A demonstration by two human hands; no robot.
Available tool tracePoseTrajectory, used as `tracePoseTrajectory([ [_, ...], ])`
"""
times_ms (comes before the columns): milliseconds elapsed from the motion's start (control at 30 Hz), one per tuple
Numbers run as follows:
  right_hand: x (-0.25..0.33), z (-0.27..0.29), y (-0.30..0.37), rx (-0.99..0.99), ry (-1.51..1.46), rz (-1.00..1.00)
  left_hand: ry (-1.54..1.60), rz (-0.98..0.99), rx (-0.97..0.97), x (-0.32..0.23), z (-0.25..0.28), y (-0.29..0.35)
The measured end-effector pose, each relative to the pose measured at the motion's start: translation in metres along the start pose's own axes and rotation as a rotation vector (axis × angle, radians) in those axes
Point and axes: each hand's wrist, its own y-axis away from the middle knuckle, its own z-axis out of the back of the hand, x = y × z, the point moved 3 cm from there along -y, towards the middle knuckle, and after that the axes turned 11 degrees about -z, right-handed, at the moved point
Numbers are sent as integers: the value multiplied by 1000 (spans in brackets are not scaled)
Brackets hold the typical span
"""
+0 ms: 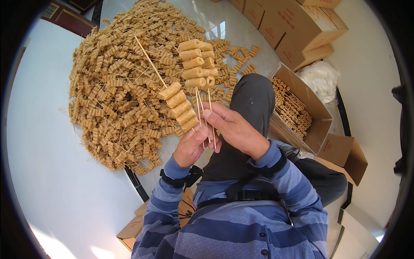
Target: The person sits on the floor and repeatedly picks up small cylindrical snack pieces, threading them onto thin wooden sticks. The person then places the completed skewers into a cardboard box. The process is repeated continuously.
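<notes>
My left hand (189,145) is closed around the lower sticks of several skewers, just above my lap. One skewer of tan, hollow food rolls (180,106) leans to the left from it, its bare stick end poking out beyond the top roll. My right hand (231,126) pinches the sticks of a bunch of similar skewers (196,64), which stand side by side with their rolls pointing away from me. The two hands meet at the sticks, and the fingers partly hide which stick each one grips.
A large heap of skewered rolls (125,86) spreads over the floor ahead and left. Right of my knee stands an open cardboard box (319,114) with skewers packed inside. Closed cartons (276,26), a white plastic bag (319,77) and an open carton (351,159) lie around it.
</notes>
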Motion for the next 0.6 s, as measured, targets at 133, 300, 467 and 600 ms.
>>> tracePoseTrajectory([
  [133, 4, -1, 9, 109, -150, -200, 16, 32, 116, 7, -6, 3],
  [300, -2, 3, 11, 15, -172, -272, -107, 143, 163, 16, -9, 7],
  [467, 31, 30, 22, -514, -110, 243, -132, 276, 91, 3, 10, 13],
  [600, 73, 54, 61, -742, 596, 386, -405, 527, 282, -22, 31, 19],
])
